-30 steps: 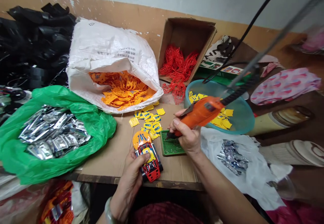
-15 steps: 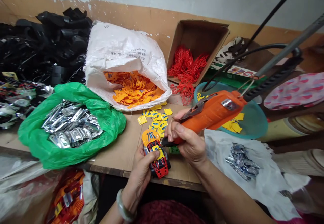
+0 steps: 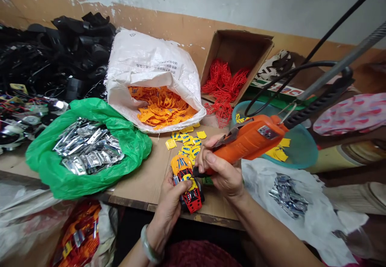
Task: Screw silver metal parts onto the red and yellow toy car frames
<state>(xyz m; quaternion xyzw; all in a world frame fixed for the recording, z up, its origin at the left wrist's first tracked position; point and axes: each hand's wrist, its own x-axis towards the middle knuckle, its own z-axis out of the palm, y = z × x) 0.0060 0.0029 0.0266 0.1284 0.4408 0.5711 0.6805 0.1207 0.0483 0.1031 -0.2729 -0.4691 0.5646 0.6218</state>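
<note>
All fingers (image 3: pixel 208 158) curl shut: left hand (image 3: pixel 171 206) on a toy car (image 3: pixel 191 198), right hand (image 3: pixel 218 170) on an orange tool (image 3: pixel 250 142).

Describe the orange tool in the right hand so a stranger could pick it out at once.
Find the cardboard box of red plastic lattice at the back of the table. Just below it, in front of a teal basin, the person's right hand grips an orange handheld tool. It alone has a ribbed black tail running toward a grey rod, unlike the flat orange pieces in the white sack.
</note>
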